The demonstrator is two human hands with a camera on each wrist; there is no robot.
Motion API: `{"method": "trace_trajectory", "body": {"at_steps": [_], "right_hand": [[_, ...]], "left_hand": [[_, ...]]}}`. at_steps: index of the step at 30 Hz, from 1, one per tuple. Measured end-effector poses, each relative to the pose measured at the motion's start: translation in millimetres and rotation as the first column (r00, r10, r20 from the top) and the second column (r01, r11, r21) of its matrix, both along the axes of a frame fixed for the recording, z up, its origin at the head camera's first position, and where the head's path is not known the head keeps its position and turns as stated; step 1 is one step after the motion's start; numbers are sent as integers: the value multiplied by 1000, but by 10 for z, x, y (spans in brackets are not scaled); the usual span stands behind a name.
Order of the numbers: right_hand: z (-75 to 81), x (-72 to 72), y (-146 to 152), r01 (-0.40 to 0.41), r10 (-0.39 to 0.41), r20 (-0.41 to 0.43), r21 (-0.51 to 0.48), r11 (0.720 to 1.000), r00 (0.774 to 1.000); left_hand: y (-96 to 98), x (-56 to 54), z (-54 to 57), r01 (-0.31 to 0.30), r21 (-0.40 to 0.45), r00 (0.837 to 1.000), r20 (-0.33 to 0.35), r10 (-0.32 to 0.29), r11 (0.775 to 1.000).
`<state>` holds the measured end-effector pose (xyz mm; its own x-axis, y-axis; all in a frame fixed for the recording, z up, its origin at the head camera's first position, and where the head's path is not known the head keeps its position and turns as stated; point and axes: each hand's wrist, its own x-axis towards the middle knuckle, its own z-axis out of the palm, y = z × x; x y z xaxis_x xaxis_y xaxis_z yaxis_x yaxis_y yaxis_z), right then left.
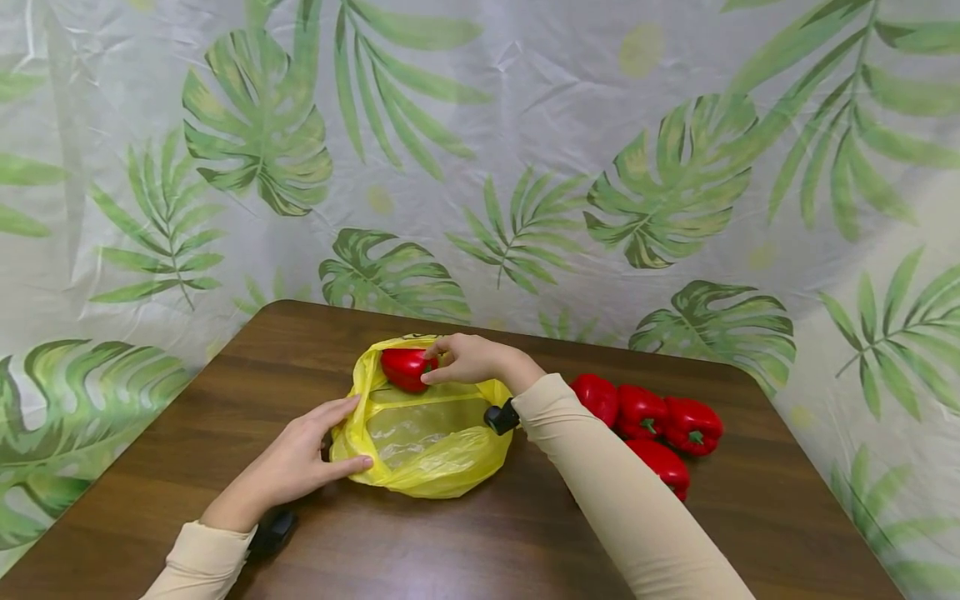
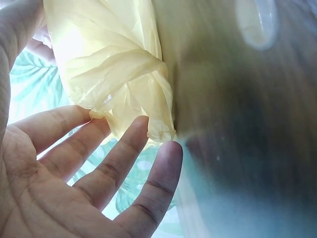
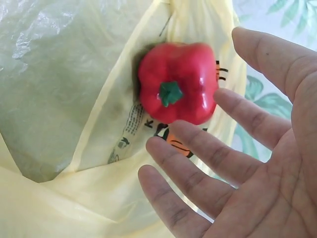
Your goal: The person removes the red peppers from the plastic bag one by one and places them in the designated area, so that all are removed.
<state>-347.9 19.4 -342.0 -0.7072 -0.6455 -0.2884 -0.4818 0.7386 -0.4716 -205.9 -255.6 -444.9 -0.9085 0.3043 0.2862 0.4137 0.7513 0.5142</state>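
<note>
A yellow plastic bag [image 1: 457, 477] lies on the table with its mouth spread wide. Inside, against its far left wall, sits a red bell pepper [image 1: 405, 369], its green stem [image 3: 170, 93] facing the right wrist camera. My right hand [image 1: 476, 360] is over the bag's far rim, its extended fingers [image 3: 218, 148] close by the pepper; whether a fingertip touches it I cannot tell. At the bag's left side is my left hand [image 1: 296, 458], fingers spread and fingertips against the crumpled plastic [image 2: 119, 74]. The left thumb lies along the near rim.
Several more red bell peppers [image 1: 693, 425] are grouped on the right of the brown wooden table [image 1: 315, 350], partly hidden by the right sleeve [image 1: 600, 475]. Behind the table's far edge hangs a leaf-patterned curtain [image 1: 525, 125]. Small dark devices [image 1: 501, 417] are strapped to both wrists.
</note>
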Motion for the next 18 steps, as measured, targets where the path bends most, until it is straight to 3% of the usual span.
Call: {"method": "trace_trajectory", "body": {"at_steps": [18], "right_hand": [[-46, -4, -170, -4, 5, -79, 14, 1000, 997]], "left_hand": [[-9, -5, -3, 1, -2, 1000, 6, -1, 1000]]}}
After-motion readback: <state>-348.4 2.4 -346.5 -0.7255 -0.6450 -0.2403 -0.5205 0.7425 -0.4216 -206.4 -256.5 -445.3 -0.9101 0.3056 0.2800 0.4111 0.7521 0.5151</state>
